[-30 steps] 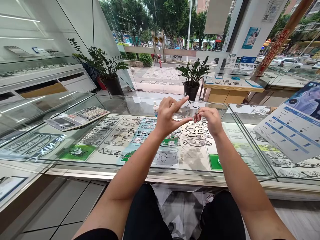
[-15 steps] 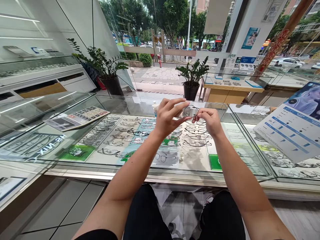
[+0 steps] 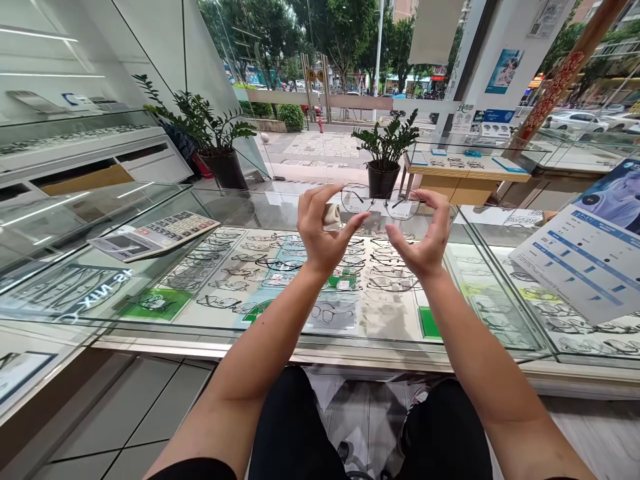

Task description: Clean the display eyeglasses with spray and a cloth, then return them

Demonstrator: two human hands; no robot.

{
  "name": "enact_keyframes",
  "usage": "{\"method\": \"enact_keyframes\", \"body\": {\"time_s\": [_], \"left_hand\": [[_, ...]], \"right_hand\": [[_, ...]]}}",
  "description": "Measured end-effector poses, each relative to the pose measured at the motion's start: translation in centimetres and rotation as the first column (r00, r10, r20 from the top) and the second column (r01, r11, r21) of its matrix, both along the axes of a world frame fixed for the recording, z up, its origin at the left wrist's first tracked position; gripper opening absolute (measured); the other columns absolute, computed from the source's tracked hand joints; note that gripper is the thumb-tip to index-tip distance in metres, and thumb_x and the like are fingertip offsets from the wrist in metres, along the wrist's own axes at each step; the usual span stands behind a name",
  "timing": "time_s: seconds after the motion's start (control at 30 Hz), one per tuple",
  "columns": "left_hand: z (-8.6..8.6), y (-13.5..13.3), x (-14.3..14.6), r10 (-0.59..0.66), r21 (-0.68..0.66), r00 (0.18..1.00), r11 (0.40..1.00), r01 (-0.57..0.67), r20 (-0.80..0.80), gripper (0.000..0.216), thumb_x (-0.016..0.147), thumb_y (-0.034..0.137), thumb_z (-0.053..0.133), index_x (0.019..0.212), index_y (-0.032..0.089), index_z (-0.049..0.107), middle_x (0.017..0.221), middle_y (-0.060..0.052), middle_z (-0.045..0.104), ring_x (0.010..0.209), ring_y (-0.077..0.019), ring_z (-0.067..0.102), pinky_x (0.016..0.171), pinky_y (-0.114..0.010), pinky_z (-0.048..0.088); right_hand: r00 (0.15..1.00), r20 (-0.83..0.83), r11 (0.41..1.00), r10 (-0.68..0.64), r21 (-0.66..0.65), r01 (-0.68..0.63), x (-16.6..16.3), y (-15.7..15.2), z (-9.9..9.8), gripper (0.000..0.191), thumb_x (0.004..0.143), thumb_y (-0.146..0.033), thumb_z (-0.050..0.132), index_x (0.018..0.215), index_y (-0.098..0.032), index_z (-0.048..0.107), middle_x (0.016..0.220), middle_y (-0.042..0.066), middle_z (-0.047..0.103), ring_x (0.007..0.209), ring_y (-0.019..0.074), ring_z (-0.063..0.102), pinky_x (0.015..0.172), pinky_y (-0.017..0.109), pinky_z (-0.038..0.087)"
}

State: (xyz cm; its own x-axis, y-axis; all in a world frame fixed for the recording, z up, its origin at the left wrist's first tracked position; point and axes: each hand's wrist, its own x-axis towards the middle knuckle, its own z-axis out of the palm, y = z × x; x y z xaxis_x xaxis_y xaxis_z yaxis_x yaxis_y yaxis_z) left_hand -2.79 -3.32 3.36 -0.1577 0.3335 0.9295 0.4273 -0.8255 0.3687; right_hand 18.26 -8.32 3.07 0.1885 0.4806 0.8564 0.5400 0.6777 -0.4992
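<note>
A pair of thin-rimmed round glasses (image 3: 357,199) is held up over the display counter, lenses side by side, with both hands at its outer ends. My left hand (image 3: 320,230) has its fingers curled at the left rim, thumb pointing inward below it. A crumpled cream piece, like cloth (image 3: 332,215), shows between those fingers and the thumb. At the right rim, my right hand (image 3: 425,233) pinches with its upper fingers, while its thumb stands apart underneath. Below both hands, rows of eyeglass frames (image 3: 393,283) lie under the counter glass.
On the glass counter top (image 3: 270,213), a calculator-like printed board (image 3: 155,237) lies at left. A blue and white chart (image 3: 585,253) stands tilted at right. Potted plants (image 3: 384,177) stand behind the counter, before the window. My knees are close to the counter's front edge.
The glasses have turned from one visible lens to both lenses spread sideways. My hands have moved apart, the right from near the lens to the right rim. The cream piece now shows inside my left hand.
</note>
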Motion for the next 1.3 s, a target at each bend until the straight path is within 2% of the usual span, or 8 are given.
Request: {"method": "enact_keyframes", "body": {"time_s": [0.2, 0.37, 0.5, 0.6, 0.8, 0.87, 1.1, 1.3], "left_hand": [[-0.1, -0.2, 0.5, -0.027, -0.035, 0.998, 0.999, 0.028, 0.048, 0.066, 0.084, 0.079, 0.091, 0.125, 0.028, 0.078, 0.113, -0.007, 0.074, 0.105, -0.0262, 0.069, 0.093, -0.041, 0.058], [-0.3, -0.3, 0.8, -0.066, -0.053, 0.996, 0.996, 0.069, 0.067, 0.067, 0.083, 0.079, 0.092, 0.124, 0.028, 0.077, 0.112, -0.007, 0.072, 0.109, -0.0271, 0.070, 0.095, -0.042, 0.060], [-0.5, -0.2, 1.0, -0.038, -0.063, 0.997, 0.997, 0.042, 0.070, 0.071, 0.083, 0.079, 0.092, 0.127, 0.027, 0.077, 0.117, -0.008, 0.073, 0.117, -0.0294, 0.072, 0.102, -0.045, 0.061], [-0.7, -0.1, 1.1, -0.047, -0.070, 0.995, 0.996, 0.053, 0.090, 0.070, 0.086, 0.076, 0.092, 0.133, 0.027, 0.076, 0.122, -0.009, 0.075, 0.124, -0.0310, 0.073, 0.107, -0.047, 0.061], [-1.1, 0.2, 1.4, -0.083, -0.131, 0.982, 0.986, 0.106, 0.167, 0.062, 0.090, 0.069, 0.092, 0.134, 0.028, 0.076, 0.126, -0.009, 0.077, 0.126, -0.0297, 0.074, 0.107, -0.045, 0.063], [-1.2, 0.2, 1.4, -0.086, -0.132, 0.983, 0.985, 0.108, 0.162, 0.061, 0.090, 0.068, 0.092, 0.133, 0.028, 0.076, 0.125, -0.009, 0.076, 0.126, -0.0292, 0.074, 0.107, -0.044, 0.063], [-1.4, 0.5, 1.4, -0.038, -0.116, 0.991, 0.992, 0.053, 0.127, 0.063, 0.091, 0.071, 0.089, 0.137, 0.030, 0.074, 0.125, -0.008, 0.070, 0.129, -0.0296, 0.070, 0.108, -0.044, 0.060], [-1.9, 1.0, 1.2, -0.001, -0.046, 0.995, 0.999, 0.005, 0.101, 0.064, 0.092, 0.071, 0.089, 0.139, 0.030, 0.073, 0.127, -0.008, 0.070, 0.129, -0.0299, 0.069, 0.113, -0.047, 0.057]], "right_hand": [[0.989, -0.011, 0.989, -0.148, 0.019, 0.148, -0.2, 0.0, -0.3, 0.062, 0.095, -0.066, 0.080, 0.144, -0.031, 0.068, 0.138, 0.014, 0.071, 0.144, 0.0419, 0.063, 0.120, 0.066, 0.054], [0.990, -0.062, 0.992, -0.126, -0.016, 0.125, -0.3, 0.0, -0.4, 0.061, 0.096, -0.065, 0.081, 0.145, -0.029, 0.069, 0.140, 0.015, 0.072, 0.144, 0.0417, 0.064, 0.122, 0.066, 0.052], [0.991, -0.135, 0.990, -0.013, -0.138, -0.006, -0.6, 0.0, -0.5, 0.064, 0.097, -0.063, 0.082, 0.150, -0.031, 0.066, 0.152, 0.016, 0.069, 0.153, 0.0435, 0.057, 0.116, 0.063, 0.057], [0.984, -0.175, 0.979, 0.031, -0.192, -0.065, -0.9, -0.1, -0.6, 0.062, 0.097, -0.061, 0.082, 0.150, -0.032, 0.066, 0.154, 0.015, 0.068, 0.151, 0.0425, 0.059, 0.110, 0.060, 0.060], [0.988, -0.091, 0.990, -0.125, -0.075, 0.118, -1.3, -0.1, -0.6, 0.049, 0.101, -0.059, 0.079, 0.140, -0.031, 0.073, 0.131, 0.012, 0.076, 0.127, 0.0358, 0.071, 0.116, 0.060, 0.056], [0.986, -0.068, 0.987, -0.151, -0.067, 0.147, -1.3, -0.1, -0.5, 0.048, 0.102, -0.059, 0.077, 0.141, -0.031, 0.072, 0.130, 0.012, 0.076, 0.127, 0.0357, 0.071, 0.116, 0.060, 0.056], [0.991, -0.128, 0.979, -0.044, -0.202, 0.018, -1.2, 0.0, -0.5, 0.053, 0.105, -0.060, 0.074, 0.150, -0.032, 0.067, 0.148, 0.013, 0.070, 0.145, 0.0395, 0.062, 0.117, 0.061, 0.056], [0.990, -0.052, 0.983, -0.130, -0.137, 0.122, -1.0, 0.5, -1.0, 0.049, 0.106, -0.061, 0.071, 0.145, -0.031, 0.071, 0.137, 0.013, 0.073, 0.132, 0.0362, 0.069, 0.112, 0.059, 0.058]]}}
